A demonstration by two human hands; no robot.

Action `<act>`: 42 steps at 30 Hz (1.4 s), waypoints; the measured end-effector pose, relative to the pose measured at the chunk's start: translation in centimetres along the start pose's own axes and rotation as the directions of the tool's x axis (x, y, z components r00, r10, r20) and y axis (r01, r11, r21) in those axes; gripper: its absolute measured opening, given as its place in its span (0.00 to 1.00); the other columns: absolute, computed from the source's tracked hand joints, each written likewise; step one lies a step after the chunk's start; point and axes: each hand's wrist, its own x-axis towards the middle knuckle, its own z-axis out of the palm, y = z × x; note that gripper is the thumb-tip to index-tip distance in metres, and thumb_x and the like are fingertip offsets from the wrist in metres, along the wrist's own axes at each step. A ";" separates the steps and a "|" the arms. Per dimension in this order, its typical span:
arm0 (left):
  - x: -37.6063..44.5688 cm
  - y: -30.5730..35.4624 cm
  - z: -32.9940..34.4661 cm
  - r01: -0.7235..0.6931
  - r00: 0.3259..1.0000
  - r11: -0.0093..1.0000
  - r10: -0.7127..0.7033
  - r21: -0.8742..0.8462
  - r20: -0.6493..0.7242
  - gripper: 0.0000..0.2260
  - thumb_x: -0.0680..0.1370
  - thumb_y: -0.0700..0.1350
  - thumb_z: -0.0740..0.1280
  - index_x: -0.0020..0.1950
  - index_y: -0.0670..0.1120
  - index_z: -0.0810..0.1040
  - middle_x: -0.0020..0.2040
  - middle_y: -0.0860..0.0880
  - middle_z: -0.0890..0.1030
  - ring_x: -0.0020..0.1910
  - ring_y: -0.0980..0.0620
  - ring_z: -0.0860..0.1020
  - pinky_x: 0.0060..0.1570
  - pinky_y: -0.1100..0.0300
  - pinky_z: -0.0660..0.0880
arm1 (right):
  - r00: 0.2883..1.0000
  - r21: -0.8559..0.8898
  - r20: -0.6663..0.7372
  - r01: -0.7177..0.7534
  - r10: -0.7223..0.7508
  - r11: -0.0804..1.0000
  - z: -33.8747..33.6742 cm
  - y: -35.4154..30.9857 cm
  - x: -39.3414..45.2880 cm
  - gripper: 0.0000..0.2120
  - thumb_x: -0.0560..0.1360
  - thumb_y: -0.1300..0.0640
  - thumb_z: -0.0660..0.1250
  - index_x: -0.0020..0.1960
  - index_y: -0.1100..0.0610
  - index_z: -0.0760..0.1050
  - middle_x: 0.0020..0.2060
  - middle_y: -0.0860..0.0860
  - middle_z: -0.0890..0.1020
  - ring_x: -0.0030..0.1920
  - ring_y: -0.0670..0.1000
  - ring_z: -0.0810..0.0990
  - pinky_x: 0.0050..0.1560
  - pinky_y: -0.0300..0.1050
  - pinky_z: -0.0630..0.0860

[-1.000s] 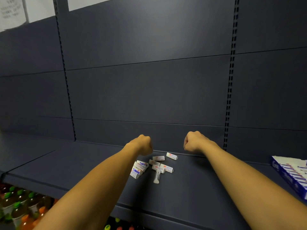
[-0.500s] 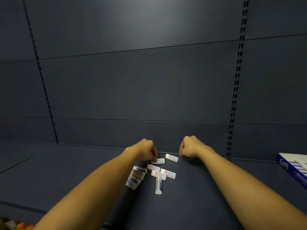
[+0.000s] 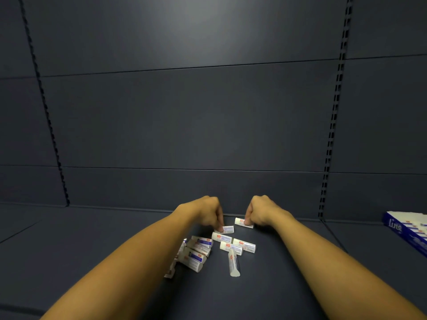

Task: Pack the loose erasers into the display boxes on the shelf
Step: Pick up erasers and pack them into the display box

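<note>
Several small white erasers with red and blue labels [image 3: 221, 247] lie scattered on the dark shelf [image 3: 277, 285]. My left hand [image 3: 206, 212] has its fingers curled down, pinching one eraser [image 3: 227, 229] at the back of the pile. My right hand [image 3: 260, 212] pinches another eraser [image 3: 241, 221] close to the shelf's back wall. Both erasers still rest on the shelf. A blue and white display box [image 3: 406, 232] sits at the far right edge; its inside is mostly out of view.
Dark back panels [image 3: 184, 123] rise behind the shelf, with slotted uprights [image 3: 330, 135] at left and right. Bare shelf surface stretches to the left of the pile and between the pile and the box.
Both hands dropped from above the pile onto the two rearmost erasers and closed their fingertips on them. The view shifted closer and to the right.
</note>
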 end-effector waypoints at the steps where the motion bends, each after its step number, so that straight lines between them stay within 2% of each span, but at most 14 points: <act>1: -0.1 0.0 -0.1 -0.007 1.000 1.000 0.007 0.005 0.004 0.07 0.75 0.46 0.76 0.51 0.48 0.87 0.50 0.52 0.85 0.52 0.53 0.80 0.57 0.55 0.78 | 1.000 -0.004 -0.004 -0.002 0.002 1.000 0.0 -0.1 0.0 0.07 0.68 0.54 0.79 0.45 0.53 0.86 0.52 0.53 0.82 0.49 0.55 0.82 0.56 0.52 0.81; 5: -0.3 0.0 -0.2 -0.041 0.999 0.998 0.041 0.037 0.007 0.06 0.74 0.45 0.77 0.50 0.48 0.86 0.49 0.52 0.85 0.50 0.53 0.81 0.57 0.54 0.80 | 1.000 -0.039 -0.009 0.002 -0.002 0.999 -0.1 -0.6 -0.3 0.05 0.66 0.56 0.80 0.41 0.53 0.86 0.48 0.52 0.83 0.47 0.54 0.83 0.53 0.52 0.82; 11: -0.6 0.1 -0.2 -0.076 0.997 0.996 0.076 0.040 0.004 0.07 0.75 0.42 0.75 0.52 0.47 0.83 0.51 0.49 0.83 0.51 0.50 0.81 0.57 0.52 0.80 | 0.998 -0.140 -0.004 0.064 -0.066 0.988 -0.2 -1.1 -0.8 0.03 0.69 0.59 0.75 0.43 0.53 0.84 0.46 0.51 0.83 0.47 0.54 0.82 0.51 0.53 0.82; 16: -0.6 -0.7 0.0 -0.076 0.994 0.996 0.081 0.056 -0.079 0.11 0.75 0.45 0.76 0.56 0.48 0.81 0.53 0.49 0.81 0.52 0.50 0.80 0.57 0.52 0.80 | 0.993 -0.091 0.034 0.119 -0.116 0.989 -0.3 -1.1 -1.5 0.13 0.66 0.57 0.82 0.47 0.53 0.82 0.43 0.48 0.81 0.47 0.51 0.82 0.52 0.51 0.81; 19: -0.8 -1.3 0.0 -0.091 0.986 0.992 0.102 0.084 -0.133 0.10 0.76 0.44 0.74 0.56 0.47 0.82 0.54 0.49 0.81 0.52 0.50 0.80 0.56 0.54 0.80 | 0.987 -0.108 -0.036 0.151 -0.155 0.983 -0.3 -0.8 -1.8 0.12 0.66 0.56 0.82 0.47 0.51 0.84 0.42 0.46 0.81 0.45 0.49 0.81 0.49 0.48 0.81; 24: -0.9 -1.6 -0.7 -0.112 0.957 0.992 0.125 0.063 -0.261 0.06 0.75 0.45 0.75 0.50 0.52 0.83 0.48 0.53 0.81 0.47 0.54 0.79 0.53 0.52 0.80 | 0.965 -0.134 -0.179 0.167 -0.190 0.977 -1.3 -0.1 -2.6 0.09 0.68 0.54 0.79 0.47 0.48 0.84 0.45 0.45 0.81 0.45 0.48 0.80 0.42 0.44 0.75; 27: -0.8 -1.1 -1.3 -0.140 0.921 0.984 0.171 0.113 -0.351 0.06 0.74 0.47 0.75 0.49 0.52 0.83 0.49 0.53 0.79 0.50 0.55 0.74 0.53 0.52 0.78 | 0.950 -0.145 -0.241 0.168 -0.199 0.975 -2.1 0.5 -3.1 0.08 0.69 0.53 0.77 0.47 0.47 0.84 0.46 0.44 0.80 0.45 0.48 0.79 0.42 0.43 0.73; 30: -0.4 -0.5 -1.5 -0.174 0.897 0.975 0.214 0.134 -0.388 0.06 0.74 0.48 0.74 0.49 0.55 0.81 0.50 0.53 0.77 0.54 0.54 0.71 0.53 0.52 0.76 | 0.936 -0.142 -0.292 0.159 -0.195 0.977 -2.8 1.2 -3.9 0.07 0.70 0.54 0.76 0.48 0.47 0.83 0.46 0.43 0.78 0.46 0.47 0.78 0.44 0.45 0.75; 35: 0.3 1.3 -1.6 -0.245 0.861 0.960 0.281 0.138 -0.425 0.07 0.75 0.49 0.74 0.52 0.53 0.80 0.50 0.53 0.77 0.52 0.54 0.70 0.51 0.53 0.75 | 0.919 -0.147 -0.360 0.114 -0.161 0.983 -3.5 3.0 -5.8 0.07 0.71 0.53 0.76 0.48 0.48 0.83 0.46 0.43 0.77 0.47 0.48 0.77 0.44 0.44 0.73; 38: 0.6 2.9 -1.4 -0.301 0.833 0.941 0.337 0.151 -0.439 0.07 0.76 0.49 0.73 0.53 0.53 0.80 0.50 0.54 0.77 0.54 0.53 0.71 0.51 0.53 0.75 | 0.912 -0.140 -0.395 0.062 -0.113 0.988 -4.0 4.1 -7.2 0.07 0.72 0.55 0.76 0.49 0.48 0.83 0.48 0.43 0.76 0.48 0.48 0.77 0.48 0.47 0.76; 40: 0.7 4.0 -1.0 -0.325 0.820 0.927 0.374 0.186 -0.433 0.09 0.77 0.47 0.71 0.57 0.52 0.80 0.52 0.53 0.77 0.57 0.52 0.71 0.53 0.52 0.75 | 0.903 -0.117 -0.423 0.026 -0.074 0.993 -4.2 4.9 -8.2 0.08 0.72 0.56 0.75 0.50 0.48 0.83 0.48 0.43 0.76 0.48 0.47 0.77 0.49 0.48 0.77; 42: 1.0 5.1 -0.5 -0.350 0.802 0.908 0.418 0.232 -0.426 0.14 0.79 0.47 0.70 0.64 0.50 0.78 0.57 0.52 0.78 0.61 0.50 0.71 0.56 0.51 0.75 | 0.894 -0.103 -0.447 -0.007 -0.040 0.995 -4.1 5.7 -9.2 0.08 0.73 0.56 0.75 0.51 0.47 0.83 0.48 0.42 0.76 0.48 0.47 0.77 0.47 0.46 0.76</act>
